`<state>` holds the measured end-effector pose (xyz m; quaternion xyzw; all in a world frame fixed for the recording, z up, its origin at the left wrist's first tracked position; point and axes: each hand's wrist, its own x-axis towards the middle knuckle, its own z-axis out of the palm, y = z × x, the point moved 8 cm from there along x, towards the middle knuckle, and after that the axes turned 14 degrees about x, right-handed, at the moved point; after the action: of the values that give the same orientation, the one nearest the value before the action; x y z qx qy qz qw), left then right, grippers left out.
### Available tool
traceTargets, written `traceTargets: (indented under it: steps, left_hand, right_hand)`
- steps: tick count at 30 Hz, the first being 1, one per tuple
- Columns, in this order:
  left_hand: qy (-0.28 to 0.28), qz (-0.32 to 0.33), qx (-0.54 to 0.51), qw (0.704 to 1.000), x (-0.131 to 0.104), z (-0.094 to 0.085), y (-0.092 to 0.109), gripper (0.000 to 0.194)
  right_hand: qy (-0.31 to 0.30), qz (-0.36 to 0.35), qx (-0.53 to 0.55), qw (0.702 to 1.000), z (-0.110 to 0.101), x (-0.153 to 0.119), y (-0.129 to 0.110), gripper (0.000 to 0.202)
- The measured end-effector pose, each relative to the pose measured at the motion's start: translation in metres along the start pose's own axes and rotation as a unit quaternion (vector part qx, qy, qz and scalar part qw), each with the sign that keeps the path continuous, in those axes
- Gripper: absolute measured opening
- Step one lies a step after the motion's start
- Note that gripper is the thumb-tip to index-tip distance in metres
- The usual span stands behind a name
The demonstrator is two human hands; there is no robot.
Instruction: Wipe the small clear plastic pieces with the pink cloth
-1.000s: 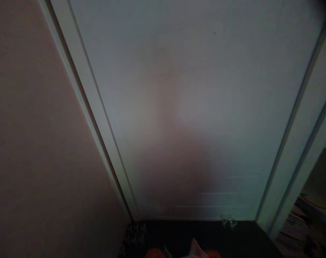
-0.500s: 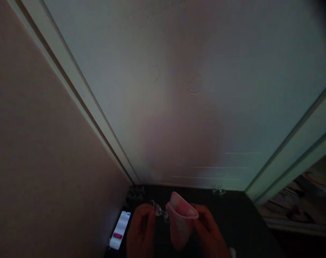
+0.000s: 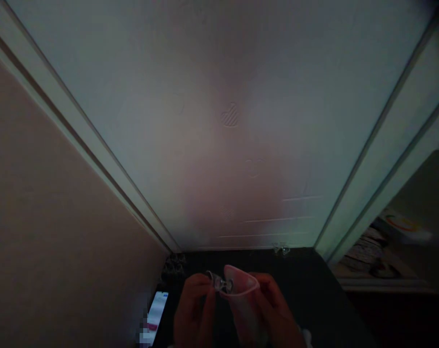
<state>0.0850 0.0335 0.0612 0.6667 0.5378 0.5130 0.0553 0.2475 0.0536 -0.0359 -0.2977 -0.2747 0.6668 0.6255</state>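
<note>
My left hand (image 3: 194, 309) pinches a small clear plastic piece (image 3: 219, 284) between thumb and fingertips. Its right end overlaps the open mouth of a pink pouch (image 3: 243, 309), soft and with a thick rim. My right hand (image 3: 273, 309) grips that pouch by the right side of its rim. The mouth faces up and is held spread. Dim light hides the exact shape of the clear piece and the lower part of the pouch.
A lit phone (image 3: 156, 314) lies on the dark tabletop (image 3: 313, 299) at left. Clear pieces (image 3: 174, 263) cluster in the back left corner, and another clear piece (image 3: 281, 249) sits by the white panel (image 3: 205, 193). A shelf with items (image 3: 378, 246) stands right.
The clear piece and the pouch have come together, the piece now overlapping the pouch's mouth at its left side. The camera view has shifted, with the scene sliding left.
</note>
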Motion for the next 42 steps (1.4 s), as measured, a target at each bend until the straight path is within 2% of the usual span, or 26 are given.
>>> traceTargets:
  steps: [4, 7, 11, 13, 14, 16, 19, 20, 21, 23, 25, 26, 28, 29, 31, 35, 38, 40, 42]
  left_hand:
    - [-0.060, 0.139, -0.012, 0.988, -0.006, 0.022, 0.027, 0.004]
    - [-0.069, 0.203, -0.001, 0.977, -0.009, 0.029, 0.038, 0.004]
    - [-0.059, 0.293, 0.011, 0.954, -0.012, 0.030, 0.052, 0.004]
    - [-0.052, 0.318, 0.011, 0.946, -0.017, 0.030, 0.055, 0.006]
    - [-0.049, 0.312, 0.008, 0.949, -0.020, 0.030, 0.054, 0.008]
    - [-0.029, 0.254, -0.007, 0.967, -0.025, 0.029, 0.046, 0.016]
    - [0.026, 0.135, -0.032, 0.990, -0.037, 0.021, 0.030, 0.025]
    - [0.030, 0.103, -0.032, 0.994, -0.041, 0.020, 0.026, 0.025]
    - [0.015, 0.076, -0.028, 0.997, -0.043, 0.021, 0.023, 0.026]
    - [-0.059, 0.045, -0.021, 0.997, -0.044, 0.028, 0.018, 0.034]
    - [-0.141, 0.074, -0.021, 0.987, -0.042, 0.034, 0.019, 0.042]
    - [-0.165, 0.117, -0.020, 0.979, -0.041, 0.034, 0.023, 0.043]
    - [-0.178, 0.212, -0.014, 0.961, -0.040, 0.030, 0.028, 0.045]
    - [-0.177, 0.235, -0.009, 0.956, -0.040, 0.029, 0.027, 0.047]
    - [-0.177, 0.249, -0.006, 0.952, -0.040, 0.028, 0.022, 0.048]
    - [-0.187, 0.215, -0.029, 0.958, -0.044, 0.029, 0.017, 0.043]
    - [-0.179, 0.126, -0.072, 0.973, -0.043, 0.028, 0.011, 0.035]
    - [-0.165, 0.012, -0.120, 0.979, -0.041, 0.027, -0.003, 0.028]
    - [-0.159, -0.125, -0.168, 0.965, -0.042, 0.029, -0.023, 0.029]
  right_hand:
    - [0.010, -0.052, -0.017, 0.998, 0.002, -0.001, 0.000, 0.036]
    - [0.051, -0.066, -0.060, 0.995, -0.009, -0.003, 0.004, 0.043]
    - [0.055, -0.022, -0.071, 0.996, -0.014, -0.009, 0.010, 0.058]
    - [0.058, 0.003, -0.073, 0.996, -0.014, -0.013, 0.012, 0.060]
    - [0.065, 0.004, -0.076, 0.995, -0.014, -0.014, 0.011, 0.059]
    - [0.063, -0.009, -0.078, 0.995, -0.012, -0.017, 0.008, 0.054]
    - [0.008, -0.008, -0.064, 0.998, -0.001, -0.018, 0.013, 0.051]
    - [-0.005, -0.008, -0.060, 0.998, 0.002, -0.018, 0.015, 0.051]
    - [-0.012, -0.014, -0.061, 0.998, 0.004, -0.019, 0.015, 0.051]
    - [-0.023, -0.034, -0.075, 0.996, 0.008, -0.021, 0.015, 0.050]
    - [-0.032, -0.052, -0.099, 0.993, 0.012, -0.022, 0.014, 0.049]
    - [-0.040, -0.056, -0.109, 0.992, 0.015, -0.023, 0.015, 0.048]
    - [-0.053, -0.066, -0.125, 0.989, 0.019, -0.024, 0.014, 0.045]
    - [-0.052, -0.073, -0.131, 0.987, 0.020, -0.024, 0.014, 0.045]
    - [-0.041, -0.080, -0.144, 0.985, 0.019, -0.024, 0.013, 0.045]
    - [-0.014, -0.091, -0.162, 0.982, 0.016, -0.026, 0.012, 0.045]
    - [-0.002, -0.094, -0.173, 0.980, 0.017, -0.027, 0.013, 0.043]
    - [0.006, -0.091, -0.178, 0.980, 0.017, -0.028, 0.015, 0.042]
    - [0.006, -0.080, -0.186, 0.979, 0.017, -0.028, 0.019, 0.042]
